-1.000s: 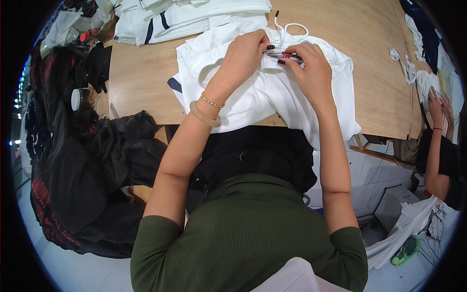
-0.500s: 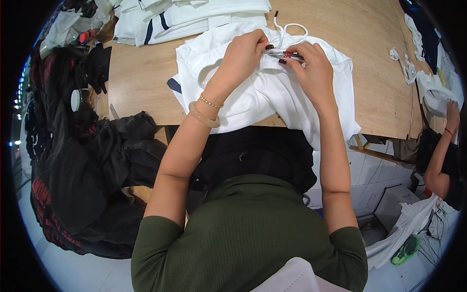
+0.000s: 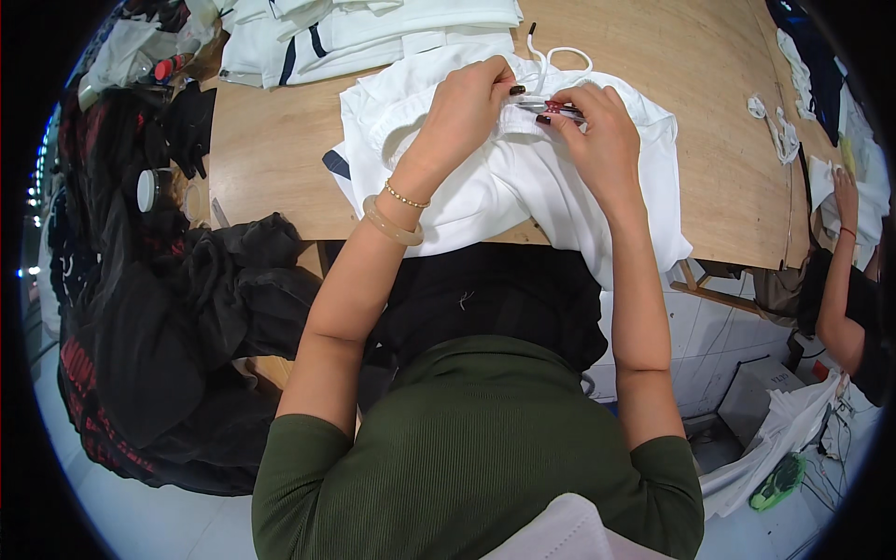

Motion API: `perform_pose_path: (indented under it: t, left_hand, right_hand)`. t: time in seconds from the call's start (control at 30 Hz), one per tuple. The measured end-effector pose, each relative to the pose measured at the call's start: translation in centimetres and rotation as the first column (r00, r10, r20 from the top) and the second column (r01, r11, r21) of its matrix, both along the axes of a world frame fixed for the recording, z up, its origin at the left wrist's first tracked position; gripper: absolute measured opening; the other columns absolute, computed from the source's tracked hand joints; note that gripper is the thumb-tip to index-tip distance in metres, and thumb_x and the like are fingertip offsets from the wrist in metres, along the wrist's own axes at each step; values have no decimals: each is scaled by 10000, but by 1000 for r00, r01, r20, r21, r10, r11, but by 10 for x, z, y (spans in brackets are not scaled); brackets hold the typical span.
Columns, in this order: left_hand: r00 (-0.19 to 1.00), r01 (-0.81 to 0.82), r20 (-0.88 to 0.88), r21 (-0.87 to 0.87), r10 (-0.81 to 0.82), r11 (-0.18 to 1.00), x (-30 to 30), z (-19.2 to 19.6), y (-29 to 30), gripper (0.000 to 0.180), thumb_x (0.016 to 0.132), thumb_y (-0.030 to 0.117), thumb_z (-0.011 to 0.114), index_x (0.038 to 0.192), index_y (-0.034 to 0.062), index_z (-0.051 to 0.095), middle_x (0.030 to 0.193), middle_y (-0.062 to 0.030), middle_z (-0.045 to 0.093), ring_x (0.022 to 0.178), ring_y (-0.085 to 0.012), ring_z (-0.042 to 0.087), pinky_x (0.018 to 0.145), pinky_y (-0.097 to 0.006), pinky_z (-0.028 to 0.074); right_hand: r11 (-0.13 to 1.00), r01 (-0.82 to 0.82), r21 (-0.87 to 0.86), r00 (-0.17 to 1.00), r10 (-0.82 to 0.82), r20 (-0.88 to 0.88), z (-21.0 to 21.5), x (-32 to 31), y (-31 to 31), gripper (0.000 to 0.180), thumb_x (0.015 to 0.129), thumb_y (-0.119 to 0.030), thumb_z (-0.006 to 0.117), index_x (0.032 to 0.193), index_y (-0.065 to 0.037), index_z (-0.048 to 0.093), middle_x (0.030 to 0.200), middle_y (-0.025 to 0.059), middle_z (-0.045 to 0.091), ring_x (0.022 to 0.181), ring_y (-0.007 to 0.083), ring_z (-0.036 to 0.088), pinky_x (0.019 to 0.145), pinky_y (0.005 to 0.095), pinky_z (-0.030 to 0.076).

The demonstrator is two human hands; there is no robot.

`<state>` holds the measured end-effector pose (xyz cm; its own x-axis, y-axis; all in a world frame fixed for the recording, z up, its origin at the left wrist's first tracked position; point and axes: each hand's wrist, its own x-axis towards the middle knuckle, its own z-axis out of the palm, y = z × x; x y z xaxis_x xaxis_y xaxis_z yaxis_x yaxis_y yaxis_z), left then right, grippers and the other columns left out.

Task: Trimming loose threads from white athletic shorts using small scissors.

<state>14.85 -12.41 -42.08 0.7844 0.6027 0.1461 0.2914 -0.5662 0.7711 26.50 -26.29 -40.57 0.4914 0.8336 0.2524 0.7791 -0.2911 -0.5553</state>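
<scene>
With 12 o'clock straight ahead of us, dark clothes (image 3: 140, 345) lie heaped around 9 o'clock, and a stack of white clothes (image 3: 373, 56) sits near 11 on the wooden table (image 3: 271, 159). Right of that stack, our left hand (image 3: 473, 101) bends over the waistband (image 3: 511, 123) of the white pants (image 3: 476, 191), its thumb and fingertips drawn together, seemingly on the cloth; the hand itself hides the exact grip.

The pants spread from 12 to 1 o'clock, directly below our 2 hands. A small silver tool (image 3: 530, 105), perhaps snips, lies at about 4 o'clock from the left fingertips, just beside them. Its long axis runs roughly from 9 to 3, almost along the band, and our right hand (image 3: 602, 126) is nearer: those fingers are clamped on it, with the silver end pointing left toward the left thumb.

The pants look soft and rumpled, gathered at the waist, with a dark blue patch at their left edge; a white cord (image 3: 586, 58) loops out at the top, and cloth hangs over the table's near edge. Farther right, near 2 o'clock, a co-worker's hand (image 3: 846, 196) rests on pale cloth (image 3: 873, 177).
</scene>
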Motion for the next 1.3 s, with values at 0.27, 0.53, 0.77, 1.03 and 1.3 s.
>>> perform_pose_path:
  t: [0.27, 0.53, 0.77, 1.03, 1.3]
  left_hand:
    - [1000, -22, -3, -2, 22, 1000, 0, 6, -3, 132, 897, 120, 558, 881, -5, 598, 727, -197, 618, 677, -385, 592, 624, -429, 469]
    - [1000, -8, -14, 5, 8, 1000, 0, 9, -4, 131, 894, 115, 557, 884, -9, 597, 733, -195, 622, 683, -375, 602, 629, -427, 473]
    - [997, -18, 70, -63, 23, 998, -2, 3, 1, 101, 890, 76, 547, 889, -14, 593, 715, -173, 636, 678, -341, 627, 628, -402, 486]
    - [915, -131, 380, -42, 137, 991, 2, 4, 2, 243, 877, -6, 551, 1114, 27, 593, 971, -115, 671, 940, -215, 628, 799, -336, 509]
    - [996, 91, 4, 28, -91, 995, 0, -21, -2, 119, 860, 128, 602, 888, 26, 658, 678, -61, 659, 692, -231, 601, 656, -338, 476]
  right_hand:
    - [1000, -1, 18, 1000, 1, 20, 1, -2, 3, 149, 781, -211, 699, 854, -84, 673, 792, 2, 617, 791, 197, 531, 643, 329, 449]
    - [999, -36, 0, 999, 36, 5, 4, -2, 6, 129, 771, -165, 693, 869, -82, 680, 798, -3, 624, 804, 208, 521, 671, 329, 454]
    - [997, -45, 65, 993, 51, -105, -2, 2, 6, 124, 766, -118, 682, 874, -58, 673, 814, 16, 632, 805, 220, 524, 715, 330, 455]
    - [881, 373, 292, 804, -150, -575, -5, 22, -14, 185, 873, -96, 667, 1016, 21, 652, 775, 19, 644, 714, 59, 564, 654, 190, 429]
    - [886, 369, 280, 801, -150, -580, -6, 17, -19, 169, 881, -111, 665, 1001, 8, 654, 771, -18, 600, 707, 50, 511, 631, 186, 393]
